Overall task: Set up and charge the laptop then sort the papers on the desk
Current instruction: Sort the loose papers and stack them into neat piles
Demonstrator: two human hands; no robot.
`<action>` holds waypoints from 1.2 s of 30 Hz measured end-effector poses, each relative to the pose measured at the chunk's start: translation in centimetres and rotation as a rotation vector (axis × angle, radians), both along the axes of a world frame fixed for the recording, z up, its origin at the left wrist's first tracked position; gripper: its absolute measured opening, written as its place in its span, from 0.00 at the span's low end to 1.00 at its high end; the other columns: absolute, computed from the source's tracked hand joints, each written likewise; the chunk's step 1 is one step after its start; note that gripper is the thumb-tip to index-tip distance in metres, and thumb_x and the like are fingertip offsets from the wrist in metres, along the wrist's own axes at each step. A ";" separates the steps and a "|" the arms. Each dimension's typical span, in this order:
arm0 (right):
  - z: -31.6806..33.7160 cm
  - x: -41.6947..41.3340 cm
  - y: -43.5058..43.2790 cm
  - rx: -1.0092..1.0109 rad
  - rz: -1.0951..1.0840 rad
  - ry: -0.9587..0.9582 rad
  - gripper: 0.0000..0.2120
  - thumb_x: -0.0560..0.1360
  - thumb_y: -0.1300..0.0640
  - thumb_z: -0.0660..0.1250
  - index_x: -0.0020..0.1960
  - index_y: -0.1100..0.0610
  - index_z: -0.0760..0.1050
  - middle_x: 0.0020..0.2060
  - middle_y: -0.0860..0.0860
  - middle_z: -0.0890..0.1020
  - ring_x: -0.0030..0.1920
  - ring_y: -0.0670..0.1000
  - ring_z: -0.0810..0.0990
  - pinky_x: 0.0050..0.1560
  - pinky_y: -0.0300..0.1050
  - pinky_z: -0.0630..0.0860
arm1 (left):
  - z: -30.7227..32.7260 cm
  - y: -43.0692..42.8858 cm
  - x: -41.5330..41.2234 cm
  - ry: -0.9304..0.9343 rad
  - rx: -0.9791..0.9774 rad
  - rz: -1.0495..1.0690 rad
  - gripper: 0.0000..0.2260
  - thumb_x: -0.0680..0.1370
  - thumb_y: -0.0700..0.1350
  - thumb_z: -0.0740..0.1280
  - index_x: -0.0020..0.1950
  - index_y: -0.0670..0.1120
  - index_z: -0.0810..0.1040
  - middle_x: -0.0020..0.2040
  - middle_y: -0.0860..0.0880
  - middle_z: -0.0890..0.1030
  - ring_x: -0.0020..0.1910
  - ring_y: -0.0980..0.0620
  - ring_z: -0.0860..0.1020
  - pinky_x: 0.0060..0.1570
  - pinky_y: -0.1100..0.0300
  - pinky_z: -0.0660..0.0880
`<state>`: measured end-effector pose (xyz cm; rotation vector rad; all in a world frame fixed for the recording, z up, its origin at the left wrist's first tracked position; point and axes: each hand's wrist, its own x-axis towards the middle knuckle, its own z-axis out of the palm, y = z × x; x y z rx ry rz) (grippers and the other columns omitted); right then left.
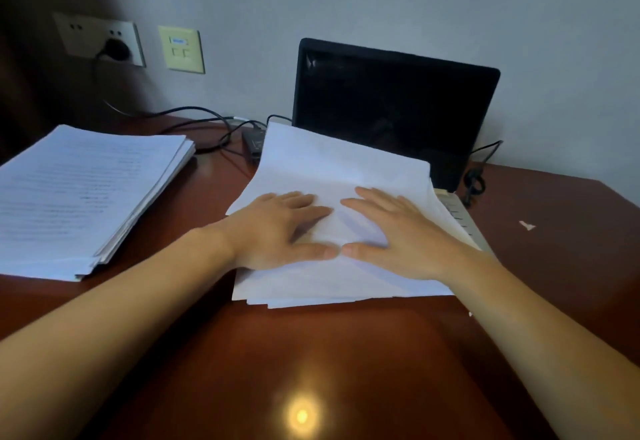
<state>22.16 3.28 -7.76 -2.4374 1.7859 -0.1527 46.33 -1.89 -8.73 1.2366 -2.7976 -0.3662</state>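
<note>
Both hands flat, fingers spread: left hand (pixel 277 228) and right hand (pixel 394 232) pressing loose papers (pixel 332 169) lying over laptop (pixel 394 107) keyboard, probably blank. Square edges first, then shift left toward printed stack (pixel 79 194).

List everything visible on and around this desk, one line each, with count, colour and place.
printed paper stack: one, white with text, left on the desk.
blank paper pile: one, white, centre, lying over the laptop's keyboard.
laptop: one, black screen open and dark, pale keyboard edge showing, behind the pile.
power adapter: one, black, left of the laptop.
cables: several, black, along the desk's back edge.
wall socket: one, white, with a black plug in it.
network plate: one, cream, right of the socket.
paper scrap: one, white, right on the desk.
desk: one, reddish-brown.
left hand: flat on the pile.
right hand: flat on the pile.
</note>
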 end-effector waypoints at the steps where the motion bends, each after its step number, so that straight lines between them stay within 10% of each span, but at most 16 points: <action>1: -0.2 0.0 -0.1 0.001 0.012 -0.010 0.38 0.73 0.26 0.55 0.78 0.37 0.51 0.80 0.41 0.49 0.79 0.44 0.45 0.78 0.50 0.43 | -0.3 0.1 0.0 0.037 -0.026 -0.022 0.43 0.71 0.79 0.51 0.81 0.59 0.60 0.82 0.51 0.58 0.81 0.51 0.54 0.78 0.54 0.52; 5: -0.6 -0.1 -0.3 0.035 0.004 -0.046 0.36 0.73 0.27 0.55 0.78 0.38 0.55 0.79 0.39 0.55 0.78 0.40 0.49 0.78 0.49 0.48 | -0.3 0.2 0.4 0.125 -0.138 -0.097 0.38 0.74 0.73 0.52 0.78 0.54 0.69 0.78 0.51 0.69 0.76 0.51 0.66 0.75 0.54 0.63; 11: 1.2 -0.9 1.3 0.138 -0.169 0.009 0.43 0.67 0.21 0.54 0.78 0.36 0.50 0.77 0.37 0.54 0.77 0.44 0.55 0.75 0.51 0.56 | 1.3 3.2 0.7 -0.057 -0.053 -0.265 0.43 0.71 0.74 0.66 0.80 0.67 0.49 0.82 0.62 0.46 0.80 0.61 0.38 0.79 0.55 0.38; 17: 1.4 -0.4 2.2 0.184 -0.252 0.045 0.43 0.68 0.23 0.55 0.78 0.37 0.47 0.77 0.41 0.50 0.76 0.50 0.52 0.74 0.52 0.56 | 1.0 1.0 1.2 0.201 -0.256 -0.391 0.14 0.80 0.57 0.64 0.63 0.58 0.82 0.65 0.56 0.81 0.65 0.58 0.75 0.63 0.53 0.75; 28: 0.6 -0.5 2.0 0.115 -0.316 0.066 0.35 0.76 0.29 0.49 0.78 0.44 0.55 0.79 0.45 0.54 0.79 0.48 0.51 0.76 0.56 0.54 | 0.6 0.7 2.2 0.176 -0.255 -0.140 0.29 0.73 0.72 0.59 0.72 0.65 0.72 0.79 0.56 0.64 0.77 0.56 0.60 0.73 0.54 0.57; 36: 0.9 -0.3 2.4 0.076 -0.240 0.024 0.35 0.77 0.31 0.54 0.79 0.46 0.57 0.78 0.44 0.58 0.77 0.46 0.55 0.74 0.46 0.55 | 1.4 0.2 3.0 0.196 -0.076 -0.113 0.27 0.73 0.73 0.60 0.62 0.60 0.83 0.63 0.69 0.79 0.61 0.67 0.77 0.62 0.60 0.75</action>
